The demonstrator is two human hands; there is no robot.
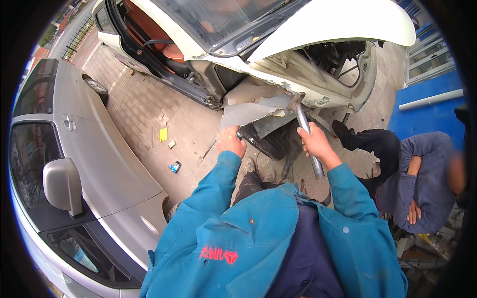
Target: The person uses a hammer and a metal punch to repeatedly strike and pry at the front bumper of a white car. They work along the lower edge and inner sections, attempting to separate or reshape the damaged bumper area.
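My right hand (pixel 317 142) is closed round the metal handle of a hammer (pixel 303 119). The hammer's head is up against the torn front edge of a white car's body (pixel 318 94), below the raised bonnet. My left hand (pixel 232 142) is a closed fist beside a bent grey metal sheet (pixel 253 110). A small dark round end pokes out by its thumb; the rest of what it grips is hidden. Under the sheet, between my hands, is a black tyre (pixel 271 144).
A silver car (pixel 94 149) stands close on my left. At right, a person with folded arms (pixel 422 184) sits near a blue panel (pixel 427 107). A yellow scrap (pixel 163 134) and a blue wrapper (pixel 174 167) lie on the paving. The white car's door opening (pixel 159 49) shows red seats.
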